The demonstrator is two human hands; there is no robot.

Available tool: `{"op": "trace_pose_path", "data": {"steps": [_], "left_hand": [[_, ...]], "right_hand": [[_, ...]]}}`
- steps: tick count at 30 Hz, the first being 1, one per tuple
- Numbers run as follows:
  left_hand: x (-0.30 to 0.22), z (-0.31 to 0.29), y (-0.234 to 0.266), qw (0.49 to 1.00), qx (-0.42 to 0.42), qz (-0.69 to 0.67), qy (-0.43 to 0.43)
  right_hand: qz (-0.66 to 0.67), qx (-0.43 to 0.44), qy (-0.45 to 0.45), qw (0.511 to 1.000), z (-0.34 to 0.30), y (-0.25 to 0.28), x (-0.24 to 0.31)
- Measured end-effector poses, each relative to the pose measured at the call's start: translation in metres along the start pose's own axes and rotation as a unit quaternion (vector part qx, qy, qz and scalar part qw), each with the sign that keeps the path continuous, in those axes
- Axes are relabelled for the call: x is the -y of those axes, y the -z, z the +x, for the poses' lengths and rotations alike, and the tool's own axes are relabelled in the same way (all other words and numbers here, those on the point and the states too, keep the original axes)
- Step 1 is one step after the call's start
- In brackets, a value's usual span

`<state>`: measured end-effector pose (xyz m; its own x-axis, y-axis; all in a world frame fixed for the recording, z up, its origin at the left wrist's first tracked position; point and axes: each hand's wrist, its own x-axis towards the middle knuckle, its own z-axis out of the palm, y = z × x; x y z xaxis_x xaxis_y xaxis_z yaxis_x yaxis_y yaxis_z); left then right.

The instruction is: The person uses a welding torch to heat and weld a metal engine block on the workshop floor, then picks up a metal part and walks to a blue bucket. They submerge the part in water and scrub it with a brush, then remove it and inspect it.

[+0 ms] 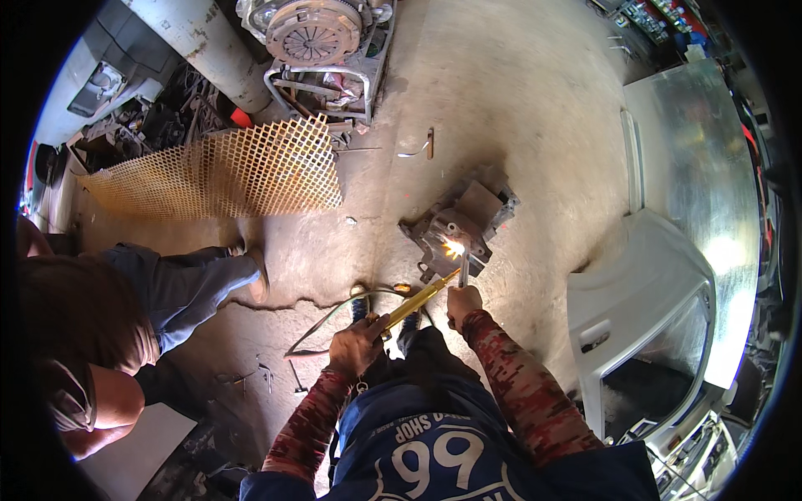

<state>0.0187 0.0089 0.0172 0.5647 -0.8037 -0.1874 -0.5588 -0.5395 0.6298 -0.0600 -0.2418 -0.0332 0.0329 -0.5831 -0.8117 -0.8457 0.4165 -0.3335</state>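
Left hand (355, 346): fingers clamped round the rear of a brass-coloured torch (418, 304), which slants up and right. Right hand (464, 306): fingers curled tight on the lower end of a grey metal tool (465, 271), held roughly upright in view, its exact kind unclear. Torch tip sits just beside the tool, near where the right hand grips.

Bright yellow-orange flame (453, 248) beyond the tip, over the near end of a dark metal part (478, 203). Part lies on the concrete floor (518, 108) ahead of the person, slightly right of centre: bulky, uneven outline, flat plate on top, round hole toward the near end. Glare hides whether the tool touches it.

Hose (322, 316) loops on the floor left of the torch. Person's shoes (359, 302) poke out under the torch and hose area. Sleeves (535, 392) red camo pattern, shirt (434, 451) dark blue.

Farther out, left: another person in jeans (196, 292) and a brown top, bent legs, sandal near the hose side. Ahead-left: bent metal mesh (225, 171), a pale pillar-like tube (196, 46), and a round clutch-like disc (313, 35) above a metal frame (368, 88). Small brown-handled item (430, 144) on the floor beyond the part. Right: pale car door (639, 292) beside a shiny metal sheet (693, 167).
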Motion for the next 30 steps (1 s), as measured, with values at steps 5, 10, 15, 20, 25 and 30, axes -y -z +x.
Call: {"op": "trace_pose_path", "data": {"steps": [5,10,15,20,25,30], "left_hand": [[0.009,0.006,0.004,0.999,0.007,0.01,-0.035],[0.021,0.008,0.01,1.0,0.011,0.023,-0.017],[0.029,0.012,0.014,1.0,0.009,0.008,-0.024],[0.035,0.018,0.012,0.998,0.007,0.044,-0.048],[0.045,0.024,0.027,0.997,0.037,0.062,-0.035],[0.052,0.035,0.045,0.993,0.019,0.059,-0.097]], "right_hand": [[0.05,0.042,-0.023,0.998,-0.016,0.01,0.013],[0.079,0.046,-0.062,0.994,-0.027,0.01,0.021],[0.077,0.048,-0.056,0.994,-0.026,0.01,0.023],[0.063,0.039,-0.056,0.996,-0.028,0.009,0.024],[0.075,0.034,-0.05,0.995,-0.026,0.01,0.019],[0.06,0.022,-0.031,0.997,-0.016,0.01,0.01]]}}
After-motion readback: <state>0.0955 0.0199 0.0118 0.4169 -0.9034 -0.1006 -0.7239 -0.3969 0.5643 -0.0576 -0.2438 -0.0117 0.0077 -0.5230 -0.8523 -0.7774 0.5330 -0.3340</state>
